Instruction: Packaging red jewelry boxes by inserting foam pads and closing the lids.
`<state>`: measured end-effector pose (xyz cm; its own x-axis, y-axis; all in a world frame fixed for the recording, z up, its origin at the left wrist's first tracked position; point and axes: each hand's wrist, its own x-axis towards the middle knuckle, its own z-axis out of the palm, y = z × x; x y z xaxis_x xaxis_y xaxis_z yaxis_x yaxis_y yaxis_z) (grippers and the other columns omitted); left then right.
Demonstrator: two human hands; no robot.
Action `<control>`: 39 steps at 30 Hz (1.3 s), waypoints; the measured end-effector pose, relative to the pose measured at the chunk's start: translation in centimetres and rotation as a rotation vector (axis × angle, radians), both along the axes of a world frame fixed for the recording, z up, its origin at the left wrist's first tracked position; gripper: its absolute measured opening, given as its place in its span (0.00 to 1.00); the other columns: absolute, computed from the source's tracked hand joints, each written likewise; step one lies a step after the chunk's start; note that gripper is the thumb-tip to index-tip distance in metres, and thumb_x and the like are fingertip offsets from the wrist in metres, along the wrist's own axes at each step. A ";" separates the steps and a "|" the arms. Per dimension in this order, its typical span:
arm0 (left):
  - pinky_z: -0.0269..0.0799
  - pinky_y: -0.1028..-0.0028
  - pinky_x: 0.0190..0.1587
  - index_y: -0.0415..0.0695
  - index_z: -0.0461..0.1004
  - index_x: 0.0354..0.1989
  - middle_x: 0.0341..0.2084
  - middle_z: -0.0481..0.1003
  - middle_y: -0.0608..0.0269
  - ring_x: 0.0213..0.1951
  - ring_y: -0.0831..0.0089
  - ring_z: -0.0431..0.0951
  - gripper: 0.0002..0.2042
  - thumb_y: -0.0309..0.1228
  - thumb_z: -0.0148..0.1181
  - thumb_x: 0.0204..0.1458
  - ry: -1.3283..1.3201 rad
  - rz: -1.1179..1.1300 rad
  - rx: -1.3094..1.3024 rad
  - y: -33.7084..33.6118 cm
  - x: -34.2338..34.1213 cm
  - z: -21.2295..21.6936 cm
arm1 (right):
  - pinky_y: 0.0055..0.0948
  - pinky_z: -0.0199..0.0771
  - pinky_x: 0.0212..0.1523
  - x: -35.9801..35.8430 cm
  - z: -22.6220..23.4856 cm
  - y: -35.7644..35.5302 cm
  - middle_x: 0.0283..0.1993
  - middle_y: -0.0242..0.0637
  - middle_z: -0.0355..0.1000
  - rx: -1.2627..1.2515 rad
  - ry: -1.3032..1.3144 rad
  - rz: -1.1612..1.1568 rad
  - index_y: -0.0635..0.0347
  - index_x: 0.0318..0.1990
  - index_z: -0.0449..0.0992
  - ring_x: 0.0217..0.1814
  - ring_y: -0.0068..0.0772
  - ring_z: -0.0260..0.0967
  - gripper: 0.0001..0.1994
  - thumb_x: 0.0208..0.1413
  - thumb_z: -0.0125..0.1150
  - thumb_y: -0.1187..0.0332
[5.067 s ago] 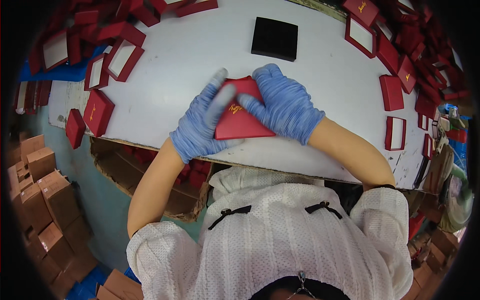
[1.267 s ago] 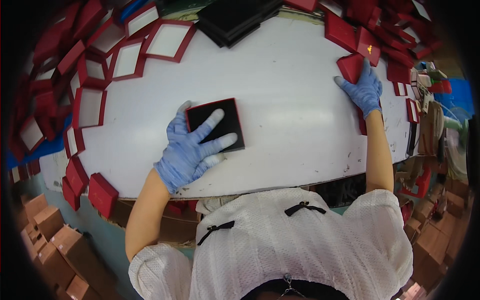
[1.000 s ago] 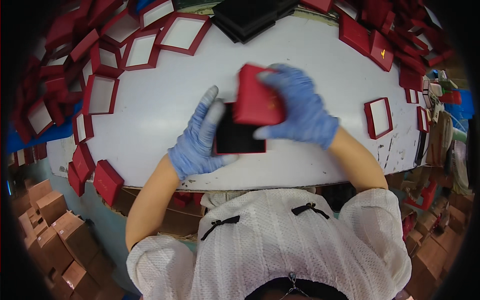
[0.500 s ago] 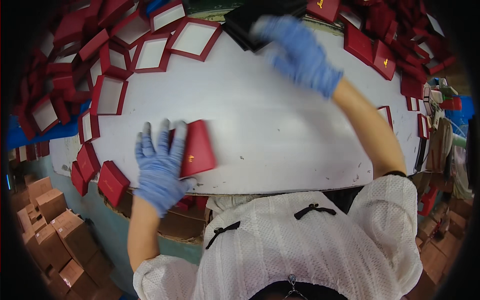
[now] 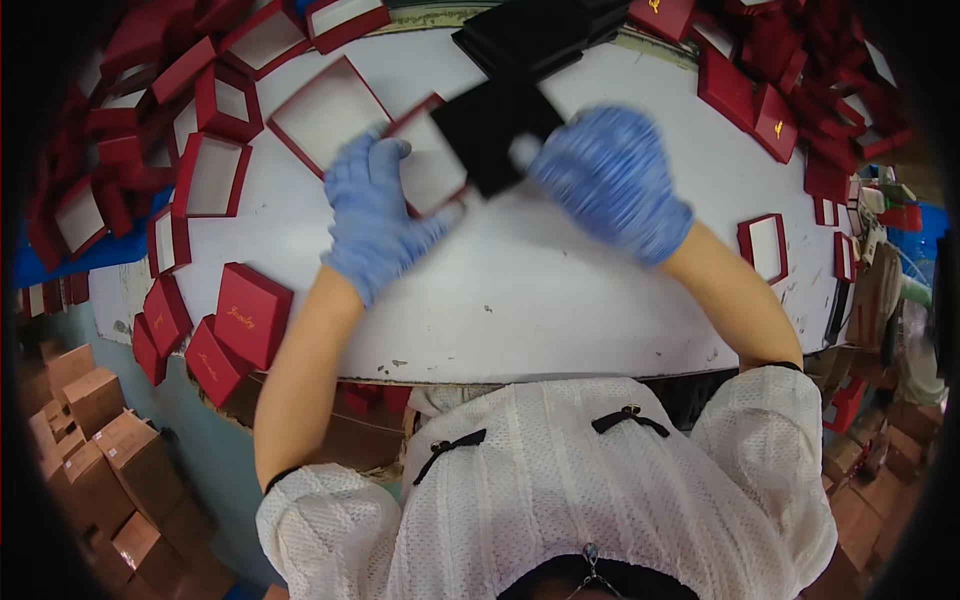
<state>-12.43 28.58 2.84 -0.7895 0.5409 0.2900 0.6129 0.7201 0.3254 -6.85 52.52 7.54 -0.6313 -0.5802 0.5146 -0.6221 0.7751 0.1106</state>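
Both of my hands wear blue knitted gloves with greyish fingertips. My left hand (image 5: 380, 210) grips an open red box half (image 5: 430, 175) with a white inside, its thumb along the near side. From the right, my right hand (image 5: 612, 185) pinches a black square pad (image 5: 482, 135) by one side, somewhat blurred. The pad overlaps the box's right part and hides it. Just beyond my left hand, another open red box half (image 5: 330, 115) lies tilted on the white table (image 5: 560, 310). A stack of black pads (image 5: 535, 40) sits at the far edge.
Red box parts (image 5: 120, 150) pile up at the far left, and more red boxes (image 5: 765, 70) at the far right. Closed-side-up red lids (image 5: 254, 315) lie at the near left edge. A small open box half (image 5: 763, 248) rests at right. Cardboard cartons (image 5: 140, 460) stand below.
My left hand has left a red lid, now among others at near left, and moved farther away onto an open box half. My right hand has brought a black pad nearer from the stack.
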 end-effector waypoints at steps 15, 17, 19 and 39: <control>0.51 0.56 0.60 0.63 0.63 0.57 0.63 0.47 0.58 0.58 0.43 0.53 0.27 0.51 0.53 0.46 -0.276 -0.480 -0.303 -2.7 2.5 3.8 | 0.39 0.59 0.56 -3.8 -2.8 20.5 0.59 0.47 0.58 -0.128 -0.372 -1.436 0.48 0.60 0.58 0.61 0.46 0.56 0.41 0.38 0.63 0.42; 0.48 0.52 0.61 0.63 0.62 0.57 0.64 0.47 0.63 0.55 0.38 0.54 0.27 0.52 0.52 0.46 -0.264 -0.459 -0.529 -2.5 2.9 4.4 | 0.42 0.54 0.59 -3.6 -3.4 19.5 0.62 0.49 0.52 0.069 -0.487 -1.487 0.41 0.62 0.53 0.64 0.49 0.50 0.47 0.32 0.60 0.34; 0.43 0.50 0.61 0.59 0.62 0.58 0.64 0.47 0.62 0.57 0.37 0.51 0.29 0.51 0.53 0.45 -0.182 -0.468 -0.489 -3.4 2.9 3.0 | 0.41 0.55 0.59 -2.9 -3.7 19.4 0.62 0.49 0.52 -0.031 -0.524 -1.411 0.39 0.62 0.54 0.64 0.50 0.50 0.46 0.32 0.62 0.37; 0.51 0.53 0.54 0.51 0.53 0.62 0.59 0.51 0.48 0.56 0.48 0.56 0.42 0.49 0.63 0.35 -0.074 -0.400 -0.218 -1.2 8.9 2.9 | 0.53 0.45 0.57 5.7 -3.1 -2.8 0.58 0.49 0.54 -0.179 -0.710 0.274 0.42 0.51 0.71 0.61 0.53 0.48 0.28 0.39 0.62 0.48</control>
